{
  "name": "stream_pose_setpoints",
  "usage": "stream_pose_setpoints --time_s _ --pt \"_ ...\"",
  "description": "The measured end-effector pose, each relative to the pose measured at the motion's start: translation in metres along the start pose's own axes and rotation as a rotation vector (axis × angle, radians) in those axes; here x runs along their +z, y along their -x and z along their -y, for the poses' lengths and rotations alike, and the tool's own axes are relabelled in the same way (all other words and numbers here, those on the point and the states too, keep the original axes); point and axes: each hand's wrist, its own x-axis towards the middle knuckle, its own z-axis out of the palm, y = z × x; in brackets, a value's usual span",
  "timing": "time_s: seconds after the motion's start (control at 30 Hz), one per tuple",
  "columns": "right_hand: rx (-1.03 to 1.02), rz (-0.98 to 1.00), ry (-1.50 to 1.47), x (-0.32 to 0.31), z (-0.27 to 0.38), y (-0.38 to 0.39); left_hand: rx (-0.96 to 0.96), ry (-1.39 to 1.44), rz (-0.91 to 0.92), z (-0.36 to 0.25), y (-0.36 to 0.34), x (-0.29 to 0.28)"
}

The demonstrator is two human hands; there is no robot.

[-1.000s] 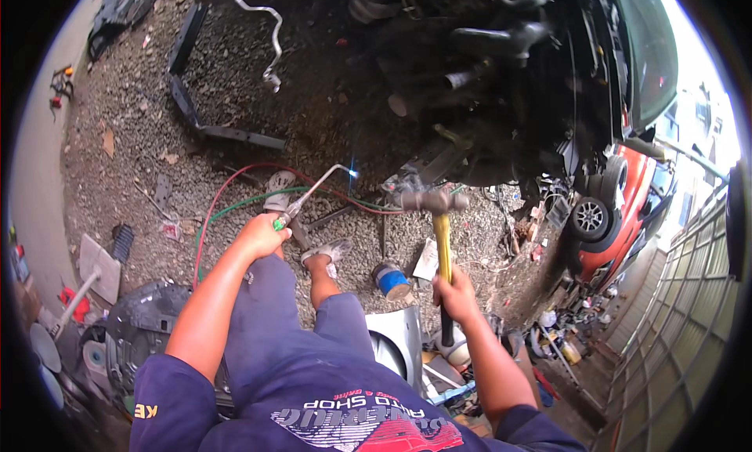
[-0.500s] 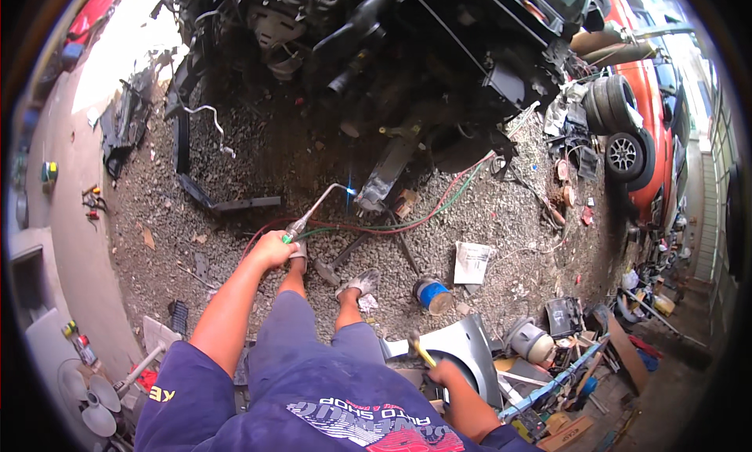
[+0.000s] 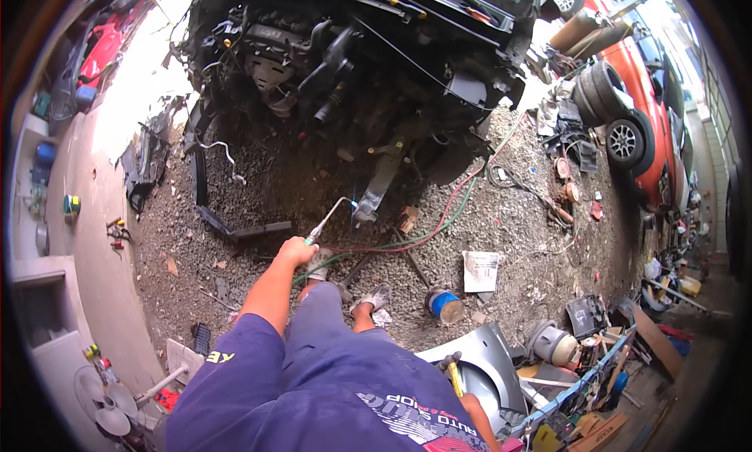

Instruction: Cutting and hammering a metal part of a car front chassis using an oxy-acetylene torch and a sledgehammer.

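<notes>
My left hand (image 3: 298,251) is closed around the handle of a gas torch (image 3: 327,220), and a small bluish flame glows at its bent tip. That tip is close beside the lower end of a metal frame rail (image 3: 377,198), which slopes down from the front of the dismantled dark vehicle (image 3: 329,76). A red hose (image 3: 468,177) and a green hose (image 3: 460,207) trail over the gravel near the torch. At the lower right, my right hand (image 3: 468,405) grips a hammer (image 3: 456,380) by its yellow handle, with the head up, in front of a silver fender (image 3: 489,366).
A blue-banded can (image 3: 445,305) and a white printed sheet (image 3: 480,272) lie right of my feet. A bent dark bar (image 3: 254,230) rests on the gravel to the left. Stacked tires (image 3: 599,92) stand beside an orange car (image 3: 646,131). Scrap and a motor-like unit (image 3: 552,342) crowd the lower right.
The view has shifted, showing more of the vehicle's front. The torch tip stays near the rail's end, its flare now smaller. My right hand and the hammer sit lower in the picture.
</notes>
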Motion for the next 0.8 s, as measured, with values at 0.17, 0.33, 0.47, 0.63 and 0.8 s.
stream_pose_setpoints --time_s 0.17,0.33,0.47,0.63,0.8 --pt "-0.170 -0.149 0.098 0.031 -0.002 0.002 0.108 -0.119 0.026 -0.014 -0.001 -0.013" --pt "-0.132 -0.191 0.060 0.058 0.048 0.040 0.141 -0.178 0.003 -0.009 0.001 -0.024" --pt "-0.095 -0.156 -0.046 0.085 0.058 0.061 0.233 -0.310 -0.003 0.002 -0.011 -0.036" --pt "-0.029 -0.105 0.026 0.123 0.043 0.077 0.210 -0.263 0.036 0.009 -0.032 -0.050" --pt "0.017 0.004 0.083 0.183 -0.009 0.072 0.208 -0.227 0.051 -0.016 -0.046 -0.044"
